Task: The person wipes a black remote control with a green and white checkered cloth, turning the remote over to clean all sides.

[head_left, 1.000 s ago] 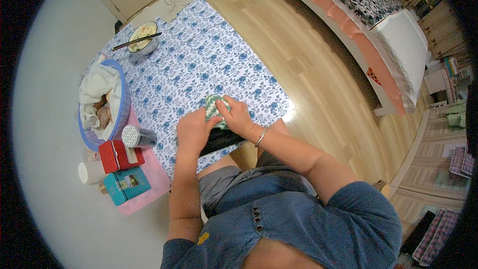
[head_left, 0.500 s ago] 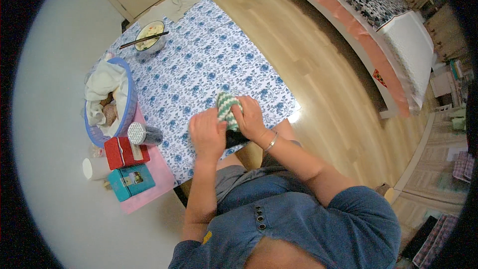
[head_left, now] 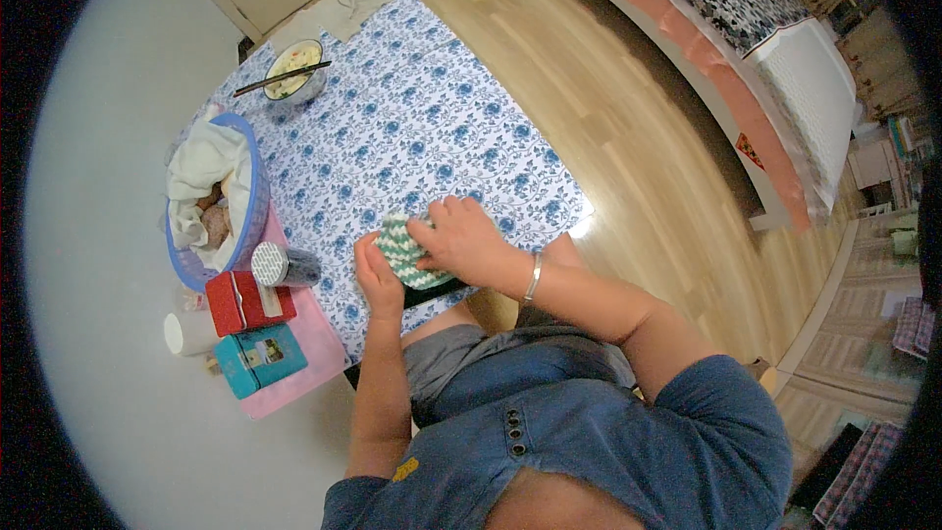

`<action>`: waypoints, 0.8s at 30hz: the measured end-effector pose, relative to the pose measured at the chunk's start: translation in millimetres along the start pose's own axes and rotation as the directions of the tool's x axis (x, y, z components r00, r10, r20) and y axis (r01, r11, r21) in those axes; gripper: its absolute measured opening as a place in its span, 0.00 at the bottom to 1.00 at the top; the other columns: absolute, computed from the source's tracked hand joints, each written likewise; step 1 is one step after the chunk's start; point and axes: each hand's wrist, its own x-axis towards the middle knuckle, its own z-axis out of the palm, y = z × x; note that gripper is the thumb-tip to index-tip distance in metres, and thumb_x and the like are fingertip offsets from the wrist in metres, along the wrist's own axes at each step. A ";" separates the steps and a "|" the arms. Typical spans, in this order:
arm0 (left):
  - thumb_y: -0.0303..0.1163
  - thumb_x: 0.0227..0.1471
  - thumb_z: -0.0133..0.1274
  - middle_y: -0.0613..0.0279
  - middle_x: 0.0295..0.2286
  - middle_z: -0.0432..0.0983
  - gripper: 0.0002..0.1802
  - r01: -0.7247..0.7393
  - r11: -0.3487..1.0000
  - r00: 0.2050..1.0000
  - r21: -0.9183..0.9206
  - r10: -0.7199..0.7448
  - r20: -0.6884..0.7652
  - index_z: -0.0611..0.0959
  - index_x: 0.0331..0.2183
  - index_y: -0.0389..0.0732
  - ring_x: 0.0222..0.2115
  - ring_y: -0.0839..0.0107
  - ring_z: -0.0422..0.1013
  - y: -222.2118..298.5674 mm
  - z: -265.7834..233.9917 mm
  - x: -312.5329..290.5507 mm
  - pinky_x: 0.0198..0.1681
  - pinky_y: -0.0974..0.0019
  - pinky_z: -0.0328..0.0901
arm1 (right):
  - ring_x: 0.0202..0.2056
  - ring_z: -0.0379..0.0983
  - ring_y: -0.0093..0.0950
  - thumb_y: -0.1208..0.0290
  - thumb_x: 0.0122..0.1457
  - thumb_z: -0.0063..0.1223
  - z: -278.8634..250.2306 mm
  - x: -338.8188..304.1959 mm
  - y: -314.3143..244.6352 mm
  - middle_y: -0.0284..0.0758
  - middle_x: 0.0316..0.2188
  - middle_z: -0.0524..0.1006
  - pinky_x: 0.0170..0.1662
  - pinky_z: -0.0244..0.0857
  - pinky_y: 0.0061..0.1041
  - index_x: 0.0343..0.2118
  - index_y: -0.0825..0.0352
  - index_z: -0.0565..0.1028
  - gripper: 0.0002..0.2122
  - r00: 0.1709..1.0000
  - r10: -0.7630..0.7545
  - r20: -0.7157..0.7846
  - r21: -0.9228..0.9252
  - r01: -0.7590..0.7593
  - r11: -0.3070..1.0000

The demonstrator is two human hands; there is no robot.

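Hands (head_left: 461,245) and green cloth (head_left: 404,250) lower now, nearer grey canister (head_left: 280,265), red box (head_left: 240,300).

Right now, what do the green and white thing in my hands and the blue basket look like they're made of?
The green and white cloth looks like soft woven or knitted fabric: it bends under the fingers and is matt. The blue basket looks like moulded plastic, with a smooth, even-coloured rim, though this is less certain.
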 end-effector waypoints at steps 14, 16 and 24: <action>0.47 0.60 0.22 0.51 0.42 0.66 0.30 0.253 0.967 0.966 0.011 -0.253 0.054 0.60 0.51 0.31 0.41 0.61 0.65 -11.8 -7.9 -30.7 0.45 0.65 0.59 | 0.19 0.70 0.33 0.55 0.45 0.55 21.0 25.1 3.5 0.34 0.17 0.70 0.21 0.65 0.31 0.24 0.65 0.66 0.17 0.961 -0.275 0.030 0.003 0.275 0.962; 0.34 0.59 0.31 0.48 0.42 0.66 0.22 0.238 0.971 0.964 0.013 -0.238 0.121 0.59 0.52 0.31 0.43 0.61 0.65 8.6 -9.8 -24.6 0.46 0.63 0.59 | 0.19 0.69 0.34 0.55 0.46 0.54 25.2 22.5 7.0 0.34 0.17 0.70 0.20 0.63 0.31 0.22 0.64 0.67 0.15 0.955 -0.282 -0.087 0.039 0.286 0.957; 0.22 0.54 0.37 0.45 0.32 0.69 0.12 -0.311 0.905 0.950 0.291 0.308 0.057 0.71 0.39 0.30 0.29 0.48 0.66 47.3 -5.7 15.0 0.33 0.60 0.63 | 0.22 0.69 0.34 0.59 0.43 0.57 11.3 16.7 3.6 0.35 0.18 0.69 0.25 0.64 0.30 0.21 0.63 0.68 0.13 0.939 -0.075 -0.335 0.159 0.135 0.978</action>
